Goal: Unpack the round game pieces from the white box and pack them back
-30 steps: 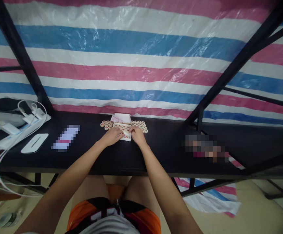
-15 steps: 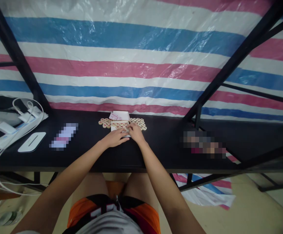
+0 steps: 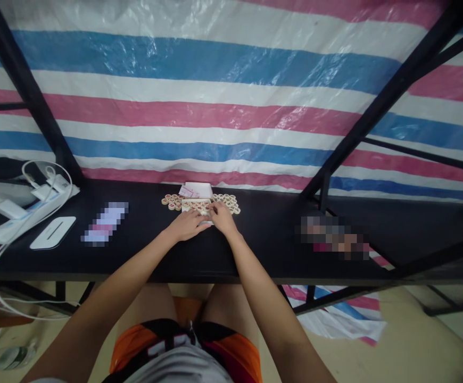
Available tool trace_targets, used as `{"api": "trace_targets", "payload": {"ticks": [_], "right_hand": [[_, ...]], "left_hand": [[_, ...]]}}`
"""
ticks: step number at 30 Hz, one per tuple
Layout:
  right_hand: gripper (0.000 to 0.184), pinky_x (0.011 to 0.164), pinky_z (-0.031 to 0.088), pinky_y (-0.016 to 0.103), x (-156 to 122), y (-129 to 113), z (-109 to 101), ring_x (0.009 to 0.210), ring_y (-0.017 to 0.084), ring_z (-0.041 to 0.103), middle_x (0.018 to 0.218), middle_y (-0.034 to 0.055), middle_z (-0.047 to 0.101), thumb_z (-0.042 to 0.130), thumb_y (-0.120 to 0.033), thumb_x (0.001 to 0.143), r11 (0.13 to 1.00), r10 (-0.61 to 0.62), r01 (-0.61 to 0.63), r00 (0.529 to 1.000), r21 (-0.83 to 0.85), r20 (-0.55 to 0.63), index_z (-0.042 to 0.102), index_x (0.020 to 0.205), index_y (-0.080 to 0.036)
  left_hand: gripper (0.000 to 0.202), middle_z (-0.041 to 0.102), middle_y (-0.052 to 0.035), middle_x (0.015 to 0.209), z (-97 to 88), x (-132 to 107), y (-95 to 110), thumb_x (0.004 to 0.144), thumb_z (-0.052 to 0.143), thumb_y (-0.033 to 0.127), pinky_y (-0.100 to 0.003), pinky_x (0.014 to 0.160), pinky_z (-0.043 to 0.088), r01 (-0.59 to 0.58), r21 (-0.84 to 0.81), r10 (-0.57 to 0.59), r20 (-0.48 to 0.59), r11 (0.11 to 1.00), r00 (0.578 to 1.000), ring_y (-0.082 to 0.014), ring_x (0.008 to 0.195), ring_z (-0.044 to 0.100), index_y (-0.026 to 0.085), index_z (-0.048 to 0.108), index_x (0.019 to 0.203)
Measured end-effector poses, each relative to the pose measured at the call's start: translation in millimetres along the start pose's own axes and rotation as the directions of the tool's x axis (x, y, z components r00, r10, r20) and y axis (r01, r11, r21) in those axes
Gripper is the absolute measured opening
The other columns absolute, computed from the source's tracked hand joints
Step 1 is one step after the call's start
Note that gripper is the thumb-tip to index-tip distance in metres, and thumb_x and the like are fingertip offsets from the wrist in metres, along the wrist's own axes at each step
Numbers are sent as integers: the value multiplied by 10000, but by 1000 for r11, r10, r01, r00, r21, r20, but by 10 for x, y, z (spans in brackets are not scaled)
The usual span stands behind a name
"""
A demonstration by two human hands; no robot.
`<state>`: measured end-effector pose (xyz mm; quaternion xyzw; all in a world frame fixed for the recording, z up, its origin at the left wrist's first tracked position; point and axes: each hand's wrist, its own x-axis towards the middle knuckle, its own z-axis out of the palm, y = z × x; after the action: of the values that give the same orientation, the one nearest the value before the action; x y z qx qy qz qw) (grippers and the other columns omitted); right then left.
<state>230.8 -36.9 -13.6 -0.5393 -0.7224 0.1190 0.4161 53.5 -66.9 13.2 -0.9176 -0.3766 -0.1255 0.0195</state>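
Round Chinese chess pieces with red marks fill part of a small white box (image 3: 185, 206) at the middle of the black table. My left hand (image 3: 187, 224) lies over the box's near side, fingers stretched out and thumb apart. At the box's right end, my right hand (image 3: 223, 218) has its fingers bent down and closed on a Chinese chess piece, which they mostly hide. Loose red-marked pieces (image 3: 171, 201) lie left of the box. Dark-marked pieces (image 3: 231, 202) lie to its right, partly behind my right hand.
Behind the box stands a white box lid (image 3: 198, 189) with a pink printed paper (image 3: 187, 191). To the left are a white flat device (image 3: 53, 233), a power strip with cables (image 3: 32, 213) and a blurred-out item (image 3: 106, 223). Black metal posts (image 3: 319, 175) frame the striped sheet.
Both hands stay at the box, with only slight finger movement over the pieces. The view has shifted very slightly.
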Motion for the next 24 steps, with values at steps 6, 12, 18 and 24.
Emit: {"api": "trace_targets", "payload": {"ticks": [6,12,18,24], "right_hand": [[282,894,421,355,13,26,4,872,198,543,939,79,595,414,-91,760,1000,28,-28,999,2,22,632,922,-164],[340,866,436,340,23,54,2,876,187,555,946,66,617,378,-87,763,996,21,-21,1000,91,-5,588,1017,-169],[260,842,448,349,25,50,7,813,189,538,885,59,586,489,-133,733,999,27,-27,999,23,28,631,948,-165],[262,884,433,353,20,57,16,834,181,528,909,48,570,524,-114,708,1000,-14,15,999,-12,42,655,924,-185]], "left_hand": [[507,598,-99,1174,6,-14,-32,952,278,529,-381,903,391,57,52,-57,4,997,998,-261,1065,541,266,544,1294],[527,604,-81,1161,67,3,-49,950,253,547,-384,923,374,62,34,-62,7,998,998,-258,1065,536,272,642,1175],[521,610,-88,1107,25,3,-98,946,280,545,-380,915,375,80,-11,-80,-25,997,996,-253,1045,532,252,650,1164],[507,590,-81,1168,26,8,-92,943,273,555,-400,934,362,89,-23,-89,13,996,996,-265,1081,517,303,640,1185]]}}
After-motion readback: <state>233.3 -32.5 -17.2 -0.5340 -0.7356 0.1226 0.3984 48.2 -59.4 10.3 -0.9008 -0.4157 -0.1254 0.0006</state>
